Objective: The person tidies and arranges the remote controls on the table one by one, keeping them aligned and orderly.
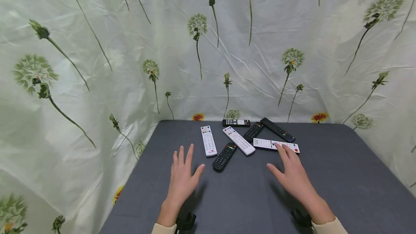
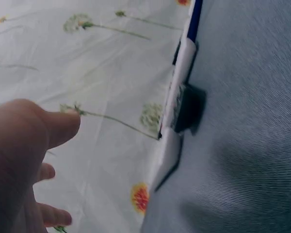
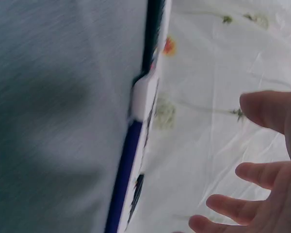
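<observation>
Several remote controls lie in a loose group on a dark grey table. My left hand [image 1: 182, 181] hovers above the table with fingers spread, holding nothing. Nearest to it are a white remote [image 1: 208, 141] and a short black remote [image 1: 225, 157]. Fingers extended, my right hand [image 1: 292, 174] is held over the table just in front of a white remote [image 1: 266, 143] lying crosswise; its fingertips overlap that remote in the head view. Between the hands lies a slanted white remote [image 1: 238, 140]. The right wrist view shows the right hand [image 3: 266, 189] with nothing in it.
Farther back lie a black remote with a white keypad [image 1: 236, 122], another black remote [image 1: 254, 131] and a long black remote [image 1: 277, 130]. Behind the dark grey table [image 1: 240, 205] hangs a pale curtain [image 1: 175, 46] with a dandelion print.
</observation>
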The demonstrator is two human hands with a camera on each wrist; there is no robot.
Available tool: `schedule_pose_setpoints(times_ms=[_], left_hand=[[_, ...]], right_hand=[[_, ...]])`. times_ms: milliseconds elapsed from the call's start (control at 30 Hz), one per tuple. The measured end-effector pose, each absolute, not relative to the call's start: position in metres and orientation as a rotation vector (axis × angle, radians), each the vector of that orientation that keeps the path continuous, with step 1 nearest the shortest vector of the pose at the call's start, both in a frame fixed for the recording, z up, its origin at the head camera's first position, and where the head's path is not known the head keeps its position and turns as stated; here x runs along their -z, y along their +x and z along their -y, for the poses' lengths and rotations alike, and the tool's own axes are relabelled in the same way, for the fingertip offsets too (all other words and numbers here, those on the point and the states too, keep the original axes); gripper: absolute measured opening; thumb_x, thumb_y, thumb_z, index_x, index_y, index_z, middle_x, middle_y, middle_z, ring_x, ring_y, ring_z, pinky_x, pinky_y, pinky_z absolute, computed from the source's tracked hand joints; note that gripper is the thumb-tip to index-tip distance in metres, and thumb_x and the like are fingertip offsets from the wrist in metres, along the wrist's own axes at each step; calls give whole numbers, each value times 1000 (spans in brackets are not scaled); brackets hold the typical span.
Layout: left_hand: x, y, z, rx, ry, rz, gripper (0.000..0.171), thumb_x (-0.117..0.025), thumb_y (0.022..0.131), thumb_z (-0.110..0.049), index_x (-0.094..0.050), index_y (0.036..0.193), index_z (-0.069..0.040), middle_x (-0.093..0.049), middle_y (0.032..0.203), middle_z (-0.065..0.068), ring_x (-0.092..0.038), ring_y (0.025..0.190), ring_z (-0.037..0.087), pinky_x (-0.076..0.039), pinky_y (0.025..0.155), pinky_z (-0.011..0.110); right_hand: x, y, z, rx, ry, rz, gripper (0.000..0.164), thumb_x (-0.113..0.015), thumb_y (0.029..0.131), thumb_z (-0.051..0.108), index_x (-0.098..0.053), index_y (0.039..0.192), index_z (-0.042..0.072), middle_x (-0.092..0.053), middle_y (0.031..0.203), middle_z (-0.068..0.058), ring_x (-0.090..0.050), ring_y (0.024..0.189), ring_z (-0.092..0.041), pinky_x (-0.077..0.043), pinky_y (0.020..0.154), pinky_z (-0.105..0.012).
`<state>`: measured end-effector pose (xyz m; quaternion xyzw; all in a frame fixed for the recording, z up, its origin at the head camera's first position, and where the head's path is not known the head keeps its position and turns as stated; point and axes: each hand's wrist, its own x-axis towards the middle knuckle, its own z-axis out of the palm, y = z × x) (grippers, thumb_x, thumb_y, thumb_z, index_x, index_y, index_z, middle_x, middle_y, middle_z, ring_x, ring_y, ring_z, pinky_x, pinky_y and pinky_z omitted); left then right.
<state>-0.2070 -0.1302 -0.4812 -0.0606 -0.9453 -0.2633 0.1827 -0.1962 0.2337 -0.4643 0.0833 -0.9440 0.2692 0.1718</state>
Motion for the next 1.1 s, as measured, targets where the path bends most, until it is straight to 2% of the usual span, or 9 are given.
schedule_pose_setpoints(times_ms=[100,233,367,467,633,867,1100], left_hand=[[473,-208,131,826,-182,2630,79,-68,96,-43,-29,160,-20,-26,161,22,-23,147,45,-36,102,71],[462,-216,135,956,-183,2561,68,-69,97,-35,-40,156,-15,-40,155,18,-39,141,38,-41,102,65],[453,-240,144,1162,-146,2516,55,-66,99,-27,-49,149,-12,-52,147,15,-49,134,34,-44,103,59],[449,-266,153,1342,-116,2516,48,-63,101,-27,-53,146,-12,-57,141,16,-54,129,33,-47,100,56],[455,-310,169,1782,-141,2483,46,-57,104,-34,-55,144,-11,-55,142,19,-54,128,36,-48,101,54],[468,-361,177,2218,-60,2331,54,-49,108,-38,-48,148,-3,-53,142,24,-51,130,41,-45,105,52],[474,-386,180,2518,61,2182,55,-37,111,-35,-36,155,-2,-42,151,27,-46,134,44,-42,109,52]], right_hand=[[455,-204,-224,-832,262,2688,73,-69,97,34,-34,157,13,-36,153,-23,-36,137,-47,-36,99,-70],[446,-220,-210,-906,319,2691,68,-69,97,28,-38,156,13,-43,150,-19,-42,136,-41,-39,102,-65],[440,-237,-193,-969,409,2676,65,-71,96,26,-43,153,12,-49,146,-18,-48,131,-38,-42,101,-61],[438,-248,-179,-1018,473,2661,63,-72,94,25,-46,151,13,-53,142,-16,-53,125,-35,-45,98,-57],[441,-265,-156,-1059,548,2668,61,-72,94,28,-49,149,12,-57,137,-14,-56,123,-34,-46,98,-54],[450,-288,-126,-1089,604,2730,57,-74,93,24,-54,145,13,-62,134,-10,-58,122,-29,-48,97,-51],[458,-309,-98,-1246,500,2749,44,-72,94,23,-64,136,11,-70,118,-9,-67,104,-22,-54,87,-40]])
